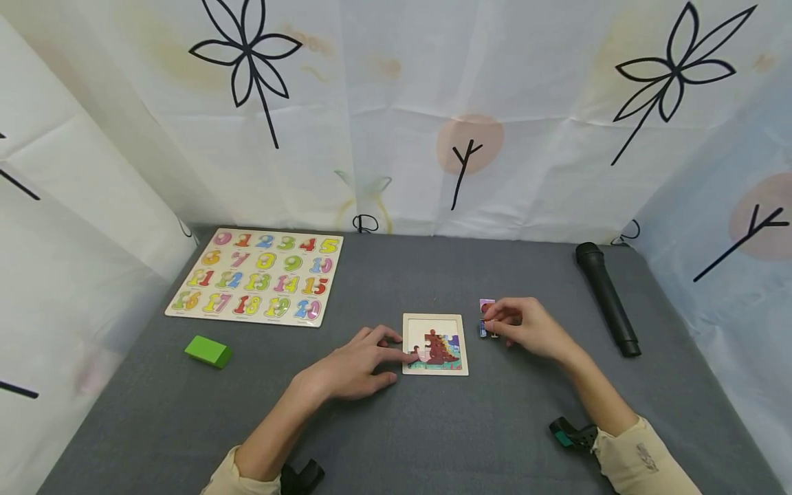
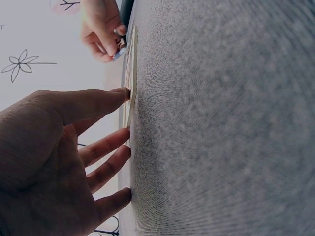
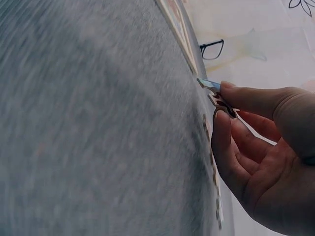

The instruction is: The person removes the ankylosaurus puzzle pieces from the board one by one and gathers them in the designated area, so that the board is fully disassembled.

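Note:
A small wooden jigsaw tray [image 1: 435, 344] with a red dinosaur picture lies at the table's middle. My left hand [image 1: 355, 365] rests flat beside it, straight fingertips [image 2: 124, 93] touching the tray's left edge [image 2: 131, 88]. Just right of the tray my right hand [image 1: 522, 326] pinches a loose puzzle piece [image 3: 216, 96] between thumb and fingers and lifts it slightly off the cloth. More loose pieces [image 1: 486, 306] lie under and beside that hand.
A number puzzle board [image 1: 258, 276] lies at the back left, with a green block [image 1: 209, 351] in front of it. At the right, a black microphone [image 1: 607, 298] lies on the grey tablecloth [image 1: 433, 433]. White patterned curtains enclose the table.

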`<state>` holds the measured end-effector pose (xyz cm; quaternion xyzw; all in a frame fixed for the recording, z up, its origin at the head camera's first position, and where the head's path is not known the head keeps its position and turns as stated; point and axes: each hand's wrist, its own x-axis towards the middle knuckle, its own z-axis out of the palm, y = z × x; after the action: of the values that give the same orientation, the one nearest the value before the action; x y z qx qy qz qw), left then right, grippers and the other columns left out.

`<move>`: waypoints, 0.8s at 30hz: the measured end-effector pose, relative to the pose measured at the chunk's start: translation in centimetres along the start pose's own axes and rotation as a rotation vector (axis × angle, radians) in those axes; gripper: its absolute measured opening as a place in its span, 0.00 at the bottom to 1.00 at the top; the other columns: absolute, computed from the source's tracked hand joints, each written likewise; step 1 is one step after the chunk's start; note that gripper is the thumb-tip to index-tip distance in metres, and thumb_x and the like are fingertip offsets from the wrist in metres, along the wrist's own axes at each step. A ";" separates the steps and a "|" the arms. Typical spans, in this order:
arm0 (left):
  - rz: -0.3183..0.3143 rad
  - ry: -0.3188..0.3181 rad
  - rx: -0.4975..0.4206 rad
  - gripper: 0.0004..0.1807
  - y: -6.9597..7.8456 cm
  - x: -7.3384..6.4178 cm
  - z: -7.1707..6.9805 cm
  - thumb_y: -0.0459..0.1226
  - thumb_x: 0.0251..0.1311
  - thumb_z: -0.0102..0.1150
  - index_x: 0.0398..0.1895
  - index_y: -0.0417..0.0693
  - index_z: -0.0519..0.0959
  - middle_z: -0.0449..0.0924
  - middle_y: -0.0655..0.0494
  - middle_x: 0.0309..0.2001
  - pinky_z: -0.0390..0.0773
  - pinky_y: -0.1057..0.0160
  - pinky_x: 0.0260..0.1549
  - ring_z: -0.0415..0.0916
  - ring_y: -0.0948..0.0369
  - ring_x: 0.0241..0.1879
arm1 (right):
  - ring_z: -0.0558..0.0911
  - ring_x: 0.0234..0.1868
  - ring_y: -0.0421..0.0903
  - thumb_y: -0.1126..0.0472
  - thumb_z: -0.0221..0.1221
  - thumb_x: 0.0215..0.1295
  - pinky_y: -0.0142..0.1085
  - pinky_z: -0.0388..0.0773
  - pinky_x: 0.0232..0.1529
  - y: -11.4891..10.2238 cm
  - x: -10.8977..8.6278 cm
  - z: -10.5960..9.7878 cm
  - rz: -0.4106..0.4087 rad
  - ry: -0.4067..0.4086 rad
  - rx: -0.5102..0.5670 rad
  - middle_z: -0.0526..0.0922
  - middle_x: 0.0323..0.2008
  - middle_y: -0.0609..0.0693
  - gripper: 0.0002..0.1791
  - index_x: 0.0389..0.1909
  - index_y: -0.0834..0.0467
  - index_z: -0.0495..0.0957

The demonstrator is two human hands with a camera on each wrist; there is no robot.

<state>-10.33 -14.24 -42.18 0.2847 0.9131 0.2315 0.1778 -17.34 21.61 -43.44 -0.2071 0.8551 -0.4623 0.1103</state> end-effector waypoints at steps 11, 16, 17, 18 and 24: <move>0.045 0.014 -0.011 0.26 -0.6 0.1 0.5 0.41 0.77 0.63 0.75 0.69 0.79 0.71 0.50 0.73 0.76 0.39 0.64 0.67 0.49 0.69 | 0.85 0.30 0.37 0.64 0.70 0.72 0.35 0.85 0.30 0.6 -0.1 -0.1 0.084 0.039 -0.045 0.91 0.38 0.59 0.08 0.45 0.65 0.86; -0.007 -0.005 -0.011 0.26 0.0 0.2 0.1 0.40 0.76 0.64 0.74 0.70 0.79 0.71 0.52 0.74 0.75 0.39 0.65 0.67 0.50 0.70 | 0.85 0.29 0.37 0.65 0.70 0.72 0.35 0.85 0.29 0.7 0.0 0.1 0.088 0.051 -0.063 0.91 0.38 0.59 0.08 0.46 0.65 0.87; -0.009 -0.006 -0.010 0.26 -0.1 0.2 0.2 0.40 0.77 0.64 0.75 0.70 0.79 0.71 0.52 0.74 0.75 0.39 0.66 0.67 0.50 0.70 | 0.85 0.29 0.38 0.65 0.70 0.72 0.35 0.85 0.29 0.7 0.0 0.1 0.091 0.054 -0.066 0.91 0.38 0.59 0.08 0.45 0.65 0.87; -0.009 -0.006 -0.010 0.26 -0.1 0.2 0.2 0.40 0.77 0.64 0.75 0.69 0.79 0.71 0.52 0.74 0.75 0.39 0.65 0.67 0.50 0.70 | 0.85 0.29 0.38 0.65 0.70 0.72 0.36 0.85 0.29 0.7 0.0 0.1 0.092 0.054 -0.068 0.91 0.39 0.59 0.07 0.46 0.65 0.87; 0.000 -0.003 -0.007 0.26 -0.2 0.2 0.2 0.40 0.77 0.64 0.75 0.69 0.79 0.71 0.52 0.74 0.76 0.38 0.65 0.67 0.49 0.70 | 0.85 0.28 0.37 0.64 0.70 0.72 0.34 0.85 0.29 0.4 0.2 0.2 0.103 0.065 -0.107 0.91 0.39 0.58 0.08 0.46 0.64 0.88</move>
<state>-10.42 -14.18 -42.49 0.2846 0.9119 0.2344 0.1801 -17.54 21.59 -43.92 -0.1533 0.8912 -0.4163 0.0951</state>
